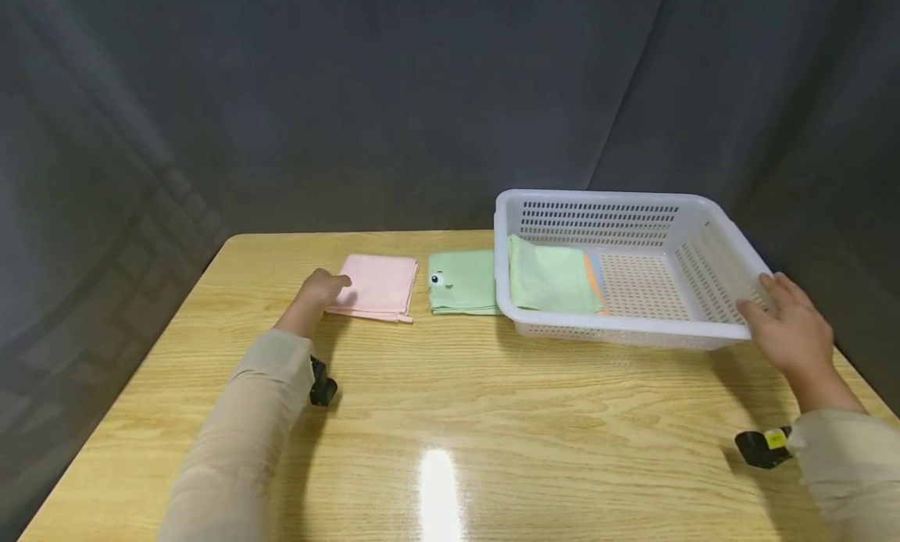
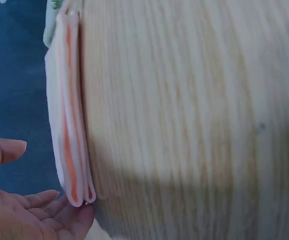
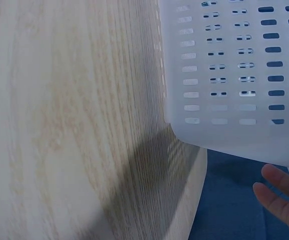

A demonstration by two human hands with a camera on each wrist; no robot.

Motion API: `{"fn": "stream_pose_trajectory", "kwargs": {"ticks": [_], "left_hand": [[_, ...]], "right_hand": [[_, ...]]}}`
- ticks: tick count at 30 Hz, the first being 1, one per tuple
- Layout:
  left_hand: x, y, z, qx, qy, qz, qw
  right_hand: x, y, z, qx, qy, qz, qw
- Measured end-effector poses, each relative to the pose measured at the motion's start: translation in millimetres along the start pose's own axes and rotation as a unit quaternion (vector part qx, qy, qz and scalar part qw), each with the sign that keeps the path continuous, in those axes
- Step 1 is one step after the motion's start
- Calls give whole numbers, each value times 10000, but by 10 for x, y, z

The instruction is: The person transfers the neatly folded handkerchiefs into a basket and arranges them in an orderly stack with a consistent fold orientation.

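A folded pink towel (image 1: 376, 284) lies on the table, its layered edge showing in the left wrist view. My left hand (image 1: 323, 288) is at the towel's left side. Its fingers (image 2: 49, 210) touch the towel's end, while the thumb stands apart from it. With my right hand (image 1: 791, 327) I grip the rim of a white plastic basket (image 1: 633, 331) at its front right corner; part of that hand lies outside the right wrist view. Inside the basket, at its left end, is a light green cloth (image 1: 551, 276) with an orange and blue edge.
A folded green towel (image 1: 464, 280) with an eye design lies between the pink towel and the basket, its right part hidden by the basket. Dark curtains (image 1: 394, 105) hang behind the wooden table (image 1: 534, 433). Black wrist cameras (image 1: 322, 382) are on both arms.
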State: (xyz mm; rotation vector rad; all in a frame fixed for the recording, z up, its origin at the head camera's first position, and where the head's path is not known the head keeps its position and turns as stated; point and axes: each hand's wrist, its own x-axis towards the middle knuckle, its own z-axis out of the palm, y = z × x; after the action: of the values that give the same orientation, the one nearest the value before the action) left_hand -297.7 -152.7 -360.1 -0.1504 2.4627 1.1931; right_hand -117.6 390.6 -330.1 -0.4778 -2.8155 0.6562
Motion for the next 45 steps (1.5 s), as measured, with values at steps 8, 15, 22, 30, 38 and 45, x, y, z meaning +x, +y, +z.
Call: {"fn": "stream_pose_trajectory", "kwargs": {"ticks": [8, 15, 22, 30, 38, 45], "left_hand": [[32, -44, -1, 615, 216, 119, 9978], [103, -124, 10, 1091, 607, 283, 9918], [144, -193, 18, 824, 417, 143, 9956], [175, -256, -5, -83, 138, 51, 9999], [136, -244, -29, -617, -97, -80, 9980], [114, -198, -66, -851, -219, 72, 9961]], "right_hand": [[-1, -20, 5, -48, 94, -2, 9999], [4, -2, 6, -75, 75, 16, 9999], [0, 12, 7, -23, 26, 50, 10000], [4, 4, 1, -2, 14, 97, 10000], [1, 2, 3, -4, 16, 121, 9999], [2, 0, 1, -55, 12, 84, 9999]]}}
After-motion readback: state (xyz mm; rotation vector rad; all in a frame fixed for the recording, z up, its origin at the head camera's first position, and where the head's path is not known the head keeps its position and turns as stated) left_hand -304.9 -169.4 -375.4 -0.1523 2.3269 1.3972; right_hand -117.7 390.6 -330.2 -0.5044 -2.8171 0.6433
